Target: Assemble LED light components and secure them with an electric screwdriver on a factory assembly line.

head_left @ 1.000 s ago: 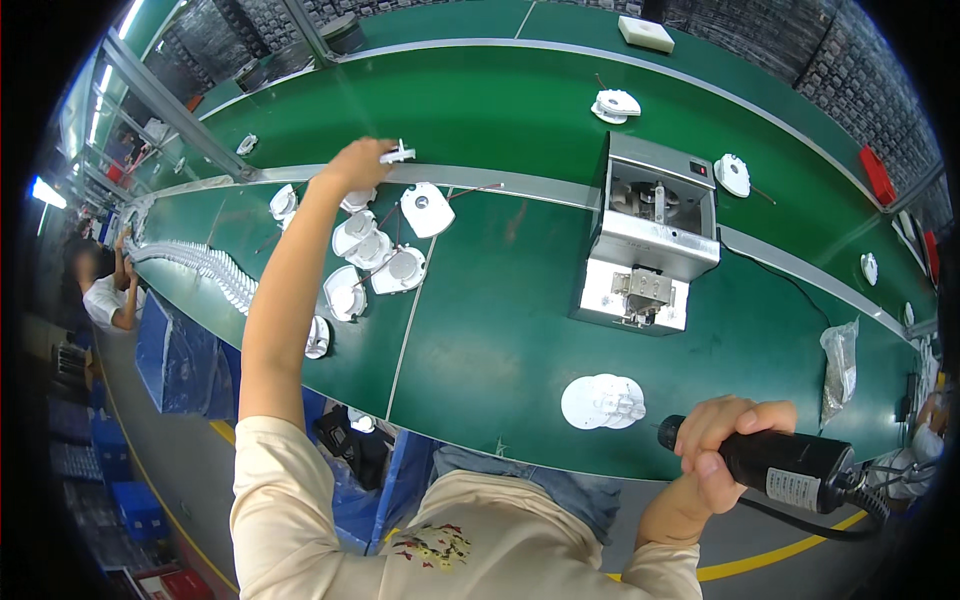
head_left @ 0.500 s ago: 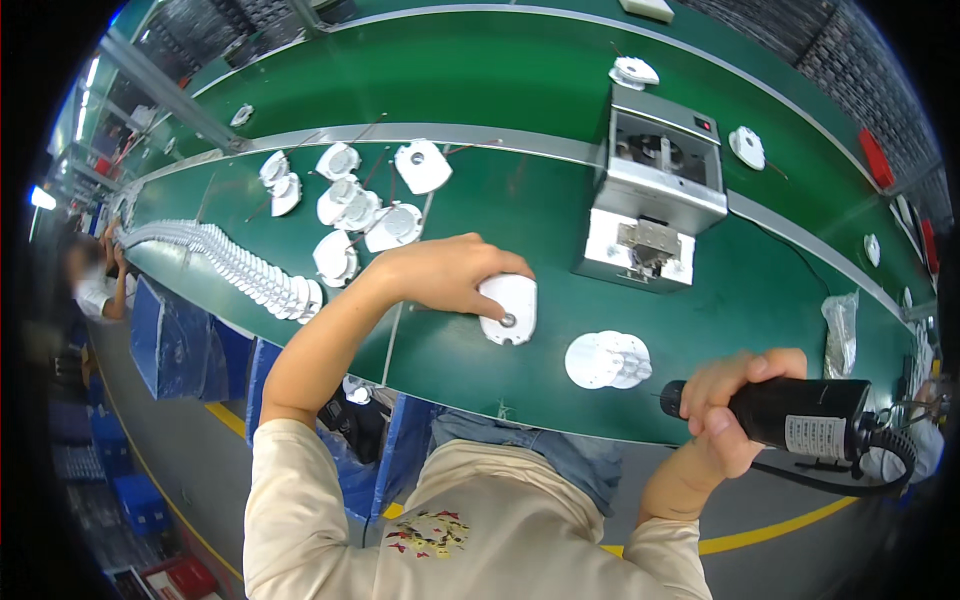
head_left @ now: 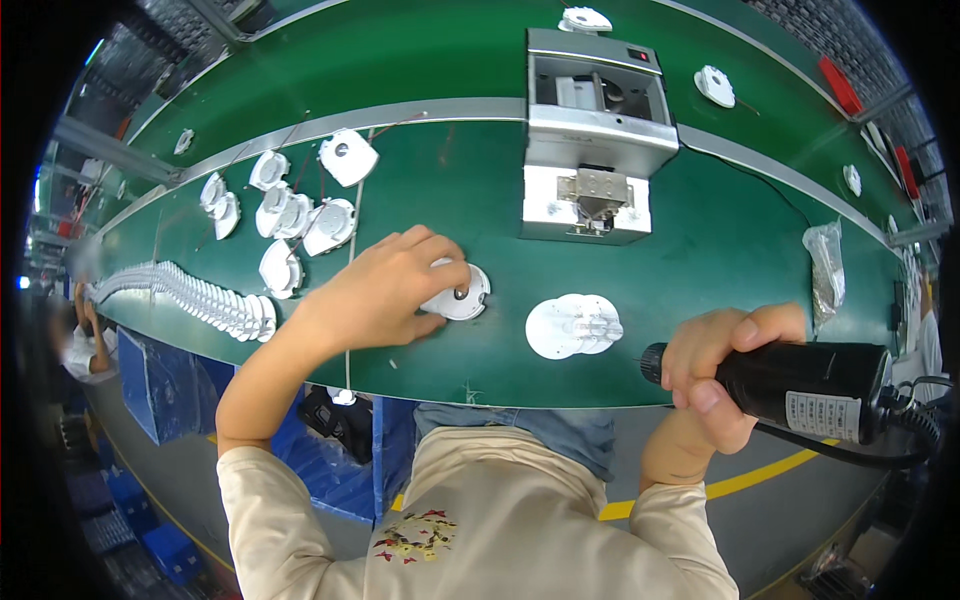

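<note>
Rightward, at the frame's right edge, a crumpled clear plastic bag (head_left: 826, 268) lies on the green tabletop (head_left: 720, 240). Low at right, the right hand (head_left: 715, 375) is clenched around a black electric screwdriver (head_left: 800, 385) bearing a pale rectangular label. At centre, the left hand (head_left: 385, 290) grasps a round white plastic housing (head_left: 462, 296) with curled fingers. Another white disc-shaped part (head_left: 574, 325) lies just right of it, below a grey metal feeder box (head_left: 596, 130).

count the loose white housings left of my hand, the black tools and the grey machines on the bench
loose white housings left of the left hand: 7
black power screwdriver in the right hand: 1
grey benchtop machine: 1
total: 9
</note>
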Available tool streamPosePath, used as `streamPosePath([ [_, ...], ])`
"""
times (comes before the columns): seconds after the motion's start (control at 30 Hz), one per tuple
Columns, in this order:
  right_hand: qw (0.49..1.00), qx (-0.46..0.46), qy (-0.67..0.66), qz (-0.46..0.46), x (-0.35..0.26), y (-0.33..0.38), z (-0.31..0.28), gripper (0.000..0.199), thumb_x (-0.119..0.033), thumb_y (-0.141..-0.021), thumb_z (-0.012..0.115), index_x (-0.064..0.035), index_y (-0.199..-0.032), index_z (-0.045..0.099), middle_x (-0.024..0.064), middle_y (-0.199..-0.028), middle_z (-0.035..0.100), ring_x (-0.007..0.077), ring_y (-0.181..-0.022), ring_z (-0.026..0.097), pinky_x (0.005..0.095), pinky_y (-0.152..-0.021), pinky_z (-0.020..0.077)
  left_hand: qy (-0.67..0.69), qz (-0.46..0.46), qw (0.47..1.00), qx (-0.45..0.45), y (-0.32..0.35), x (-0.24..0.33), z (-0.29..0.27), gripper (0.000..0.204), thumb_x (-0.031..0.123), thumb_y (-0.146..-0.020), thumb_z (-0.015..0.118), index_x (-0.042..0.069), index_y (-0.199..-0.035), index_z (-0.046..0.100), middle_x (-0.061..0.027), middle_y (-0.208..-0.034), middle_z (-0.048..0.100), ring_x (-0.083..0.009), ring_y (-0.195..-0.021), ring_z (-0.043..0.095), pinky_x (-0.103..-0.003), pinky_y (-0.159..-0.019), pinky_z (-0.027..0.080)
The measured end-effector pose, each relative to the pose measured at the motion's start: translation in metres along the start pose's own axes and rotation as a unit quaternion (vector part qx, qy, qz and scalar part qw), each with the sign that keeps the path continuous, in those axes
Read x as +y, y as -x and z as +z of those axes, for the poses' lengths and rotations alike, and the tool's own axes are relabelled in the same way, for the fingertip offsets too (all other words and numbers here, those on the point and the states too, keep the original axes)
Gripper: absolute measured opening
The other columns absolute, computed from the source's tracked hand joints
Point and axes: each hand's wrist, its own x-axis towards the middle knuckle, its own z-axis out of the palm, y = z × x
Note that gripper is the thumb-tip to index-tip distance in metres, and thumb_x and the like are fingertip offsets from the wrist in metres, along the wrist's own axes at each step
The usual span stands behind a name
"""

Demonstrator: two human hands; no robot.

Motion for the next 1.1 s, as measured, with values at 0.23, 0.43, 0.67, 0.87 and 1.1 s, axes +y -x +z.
streamPosePath([
  [0.23,0.999,-0.040,-0.016,0.004,-0.002,-0.004,-0.002,0.043,0.004,-0.069,0.070,-0.0022,-0.102,0.043,0.0067,-0.062,0.050,0.0150,-0.049,0.047,0.0287,-0.047,0.0415,0.107,0.125,0.965,0.203,-0.016,0.041,0.050,0.036,0.007,-0.067,0.073,0.008,-0.101,0.063,-0.0152,-0.125,0.050,-0.0330,-0.101,0.055,-0.040,-0.082,0.049],
  [0.43,0.987,-0.159,-0.005,-0.005,-0.004,-0.017,-0.018,0.043,0.008,-0.072,0.065,-0.0025,-0.107,0.041,0.0077,-0.064,0.051,0.0152,-0.050,0.047,0.0303,-0.047,0.0422,0.087,0.108,0.959,0.248,-0.026,0.056,0.082,0.033,0.010,-0.067,0.076,0.010,-0.099,0.067,-0.0163,-0.124,0.052,-0.0324,-0.101,0.056,-0.039,-0.080,0.049],
  [0.67,0.981,-0.186,0.047,-0.023,-0.003,-0.019,-0.022,0.045,0.003,-0.074,0.061,-0.0064,-0.112,0.038,0.0052,-0.063,0.052,0.0147,-0.045,0.052,0.0301,-0.045,0.0459,0.036,0.090,0.959,0.266,-0.030,0.061,0.084,0.033,0.012,-0.067,0.075,0.013,-0.099,0.069,-0.0146,-0.121,0.055,-0.0302,-0.100,0.056,-0.038,-0.077,0.049],
  [0.87,0.990,-0.117,0.067,-0.042,-0.001,-0.012,-0.016,0.045,0.000,-0.075,0.062,-0.0067,-0.114,0.039,0.0045,-0.062,0.051,0.0139,-0.044,0.050,0.0291,-0.045,0.0440,0.042,0.106,0.961,0.252,-0.032,0.057,0.086,0.031,0.012,-0.067,0.075,0.012,-0.097,0.068,-0.0143,-0.119,0.054,-0.0308,-0.103,0.057,-0.040,-0.079,0.048],
  [1.1,0.997,-0.064,0.028,-0.027,0.013,-0.027,-0.006,0.049,0.002,-0.070,0.067,-0.0019,-0.110,0.038,0.0058,-0.059,0.050,0.0137,-0.045,0.048,0.0294,-0.046,0.0461,0.086,0.150,0.949,0.265,-0.044,0.050,0.093,0.024,0.012,-0.068,0.074,0.009,-0.090,0.065,-0.0151,-0.119,0.052,-0.0325,-0.100,0.059,-0.042,-0.077,0.051],
])
